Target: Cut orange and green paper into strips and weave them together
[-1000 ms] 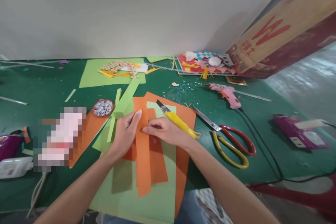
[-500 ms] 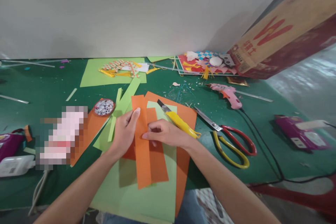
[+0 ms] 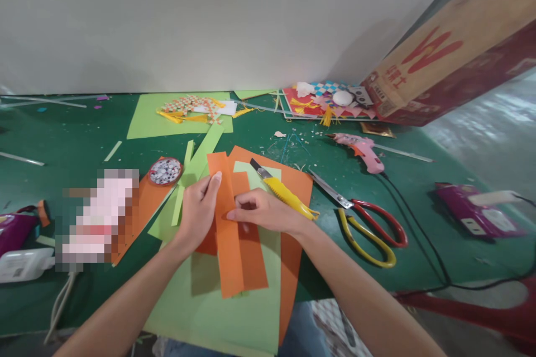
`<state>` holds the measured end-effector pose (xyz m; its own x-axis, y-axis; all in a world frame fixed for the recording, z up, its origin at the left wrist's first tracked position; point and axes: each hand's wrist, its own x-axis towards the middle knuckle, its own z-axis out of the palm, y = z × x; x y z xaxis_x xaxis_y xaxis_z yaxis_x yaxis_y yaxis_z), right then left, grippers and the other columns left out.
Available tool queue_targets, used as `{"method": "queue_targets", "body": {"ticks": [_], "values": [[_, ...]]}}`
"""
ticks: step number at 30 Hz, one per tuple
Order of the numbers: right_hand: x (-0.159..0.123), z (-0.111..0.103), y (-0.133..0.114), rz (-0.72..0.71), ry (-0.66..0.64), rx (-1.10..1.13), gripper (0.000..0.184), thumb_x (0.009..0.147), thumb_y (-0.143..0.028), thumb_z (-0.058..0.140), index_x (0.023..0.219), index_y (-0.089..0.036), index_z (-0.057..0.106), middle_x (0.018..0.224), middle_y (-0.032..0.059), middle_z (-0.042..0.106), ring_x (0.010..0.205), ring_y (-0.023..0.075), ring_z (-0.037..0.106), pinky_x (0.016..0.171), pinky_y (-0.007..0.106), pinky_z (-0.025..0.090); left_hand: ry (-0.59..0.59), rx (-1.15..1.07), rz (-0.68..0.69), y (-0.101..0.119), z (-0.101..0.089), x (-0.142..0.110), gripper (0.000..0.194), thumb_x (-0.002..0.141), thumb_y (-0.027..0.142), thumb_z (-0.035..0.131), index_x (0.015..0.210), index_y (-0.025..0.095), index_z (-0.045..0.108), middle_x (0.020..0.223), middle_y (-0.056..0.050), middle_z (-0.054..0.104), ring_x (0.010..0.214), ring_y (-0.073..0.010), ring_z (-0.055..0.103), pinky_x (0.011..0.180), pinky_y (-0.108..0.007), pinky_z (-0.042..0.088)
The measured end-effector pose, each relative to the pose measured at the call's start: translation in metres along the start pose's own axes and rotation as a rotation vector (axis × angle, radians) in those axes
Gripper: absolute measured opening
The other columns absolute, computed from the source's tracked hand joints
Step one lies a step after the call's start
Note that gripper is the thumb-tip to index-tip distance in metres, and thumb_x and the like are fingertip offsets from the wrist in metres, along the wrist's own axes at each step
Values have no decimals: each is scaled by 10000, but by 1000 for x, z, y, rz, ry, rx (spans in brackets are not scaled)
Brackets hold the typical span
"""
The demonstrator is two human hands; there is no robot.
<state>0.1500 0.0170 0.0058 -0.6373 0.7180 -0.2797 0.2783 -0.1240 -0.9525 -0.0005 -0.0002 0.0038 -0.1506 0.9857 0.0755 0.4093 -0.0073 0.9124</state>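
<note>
A folded strip of orange paper [image 3: 229,245] is held above the table between my two hands. My left hand [image 3: 197,206] grips its left edge, the thumb pressed on the front. On the right edge, my right hand [image 3: 262,209] pinches the strip with thumb and fingers. Another orange paper piece [image 3: 254,256] shows behind the strip; whether it is joined to it I cannot tell. Under the hands lies a pale green sheet [image 3: 251,318] over a larger orange sheet [image 3: 293,251]. A yellow utility knife [image 3: 288,195], blade out, rests just beyond my right hand.
Red-and-yellow scissors [image 3: 354,209] and a pink glue gun [image 3: 362,150] with a cord lie to the right. At left are a round dish of googly eyes [image 3: 165,171] and a blurred-out pink object [image 3: 100,217]. A paper bag [image 3: 452,56] stands at back right; woven paper crafts [image 3: 190,107] lie behind.
The orange strip has tilted slightly, its lower end shifting a little to the right and its top a little left. Both hands keep their hold.
</note>
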Motion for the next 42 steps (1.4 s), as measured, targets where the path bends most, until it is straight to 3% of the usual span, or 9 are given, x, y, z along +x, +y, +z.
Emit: {"method": "queue_targets", "body": {"ticks": [12, 18, 27, 30, 34, 37, 39, 42], "values": [[-1, 2, -3, 35, -69, -9, 399, 708, -473, 673, 514, -180, 485, 505, -32, 539, 504, 83, 440, 506, 236, 314, 95, -93, -24, -5, -6, 10, 452, 839, 436, 481, 589, 211, 177, 546, 55, 147, 483, -96, 132, 452, -292, 126], [-1, 2, 2, 41, -157, -9, 336, 725, -421, 664, 553, -170, 522, 530, -28, 548, 514, 78, 442, 511, 228, 307, 254, -183, 23, -11, -12, 20, 463, 841, 429, 493, 579, 214, 178, 555, 55, 140, 479, -99, 137, 455, -295, 135], [-4, -1, 2, 17, -202, -65, 248, 759, -321, 605, 578, -170, 528, 531, -36, 539, 508, 72, 413, 512, 228, 300, 387, -296, -18, -10, -19, 27, 491, 810, 456, 545, 559, 214, 199, 541, 67, 158, 468, -84, 153, 433, -272, 145], [-5, -7, 2, -20, -41, -49, 210, 761, -314, 597, 612, -173, 553, 553, -28, 555, 535, 82, 454, 536, 232, 327, 412, -356, -9, -8, -21, 29, 458, 809, 476, 532, 544, 210, 269, 521, 67, 226, 454, -74, 234, 414, -244, 205], [-3, -21, 7, -155, 434, 31, 176, 766, -298, 561, 634, -181, 549, 562, -28, 552, 530, 87, 467, 527, 233, 335, 377, -494, 48, -8, -20, 29, 371, 785, 436, 572, 555, 192, 412, 539, 45, 431, 488, -79, 443, 453, -219, 356], [-2, -30, 10, -257, 710, 57, 173, 750, -296, 565, 623, -184, 530, 574, -40, 505, 488, 73, 413, 478, 226, 317, 363, -576, 59, -8, -17, 28, 364, 738, 379, 644, 522, 191, 420, 500, 54, 468, 492, -100, 532, 502, -236, 439], [-2, -33, 9, -296, 805, 101, 171, 740, -303, 572, 622, -190, 523, 593, -44, 468, 483, 71, 395, 453, 222, 327, 349, -581, 31, -9, -16, 28, 357, 717, 356, 669, 503, 190, 436, 465, 58, 472, 488, -111, 560, 528, -248, 466], [-3, -34, 7, -294, 836, 193, 173, 738, -327, 579, 635, -200, 524, 596, -45, 438, 494, 80, 397, 447, 223, 373, 332, -558, -10, -10, -16, 28, 318, 708, 341, 673, 504, 183, 487, 463, 46, 515, 485, -118, 576, 551, -257, 481]]}}
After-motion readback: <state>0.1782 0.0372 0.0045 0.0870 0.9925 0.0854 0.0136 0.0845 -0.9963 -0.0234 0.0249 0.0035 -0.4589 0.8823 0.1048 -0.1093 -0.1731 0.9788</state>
